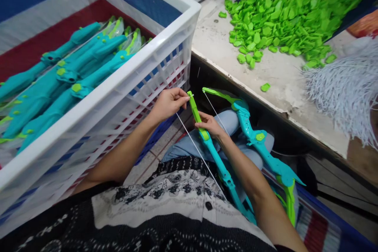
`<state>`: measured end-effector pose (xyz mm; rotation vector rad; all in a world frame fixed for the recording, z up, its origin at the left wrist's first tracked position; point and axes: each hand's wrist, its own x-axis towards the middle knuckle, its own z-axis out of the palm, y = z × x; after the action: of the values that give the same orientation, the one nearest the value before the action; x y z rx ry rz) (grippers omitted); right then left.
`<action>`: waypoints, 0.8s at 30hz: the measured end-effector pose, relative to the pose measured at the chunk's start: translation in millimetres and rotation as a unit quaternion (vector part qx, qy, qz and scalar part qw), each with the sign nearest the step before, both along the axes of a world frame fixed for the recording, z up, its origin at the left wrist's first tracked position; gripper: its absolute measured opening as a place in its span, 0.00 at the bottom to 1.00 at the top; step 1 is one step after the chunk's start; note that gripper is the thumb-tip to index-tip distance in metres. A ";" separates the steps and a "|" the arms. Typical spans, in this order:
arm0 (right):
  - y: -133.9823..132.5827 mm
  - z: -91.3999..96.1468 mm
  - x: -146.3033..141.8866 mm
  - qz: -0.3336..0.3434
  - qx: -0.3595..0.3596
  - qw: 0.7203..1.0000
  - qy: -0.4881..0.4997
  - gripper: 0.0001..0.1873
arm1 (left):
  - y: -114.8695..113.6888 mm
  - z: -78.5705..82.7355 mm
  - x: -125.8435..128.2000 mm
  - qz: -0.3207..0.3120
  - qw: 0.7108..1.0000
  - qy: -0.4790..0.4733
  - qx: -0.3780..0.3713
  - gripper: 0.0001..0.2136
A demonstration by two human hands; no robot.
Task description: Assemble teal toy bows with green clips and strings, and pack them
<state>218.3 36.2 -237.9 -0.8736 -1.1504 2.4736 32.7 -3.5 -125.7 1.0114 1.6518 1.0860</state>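
My right hand grips the green limb of a teal and green toy bow held over my lap. My left hand pinches a white string at the green tip of that bow; the string runs down toward my body. A second toy bow, strung with its own white string, lies across my knee just to the right.
A white slatted crate at left holds several teal toy bows. On the worn table lie a heap of green plastic parts and a bundle of white strings. A striped bag sits at lower right.
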 end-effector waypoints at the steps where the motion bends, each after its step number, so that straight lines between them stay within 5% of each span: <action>1: -1.8 -1.3 0.6 0.002 0.006 1.000 -0.005 0.35 | 1.1 -0.4 -0.8 -0.003 1.000 -0.027 0.000 0.08; 4: -6.9 -5.0 1.6 0.020 0.042 0.999 -0.016 0.35 | 4.2 -3.0 -3.6 -0.026 0.993 -0.112 -0.012 0.16; 7: -3.5 -1.8 -2.5 0.004 0.160 0.987 -0.014 0.30 | 6.6 -6.8 -5.2 -0.026 0.986 -0.165 -0.027 0.17; 11: 20.1 21.2 -20.9 -0.104 0.399 0.910 -0.029 0.22 | 8.2 -8.6 -4.1 -0.013 0.978 -0.204 -0.031 0.19; 14: 38.6 42.7 -37.3 -0.144 0.498 0.855 -0.017 0.11 | 8.3 -7.4 -4.3 -0.019 0.978 -0.208 -0.030 0.19; 17: 46.9 54.9 -46.0 -0.170 0.528 0.832 0.000 0.07 | 7.1 -7.8 -7.1 -0.025 0.978 -0.206 -0.030 0.19; 24: 51.7 56.4 -40.7 -0.120 0.530 0.839 0.034 0.06 | 5.0 -12.8 -10.8 -0.028 0.978 -0.203 -0.035 0.19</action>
<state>177.6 87.9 -181.5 -0.5057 -1.8942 1.2714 21.9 1.5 -138.4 0.7264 1.3131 1.1035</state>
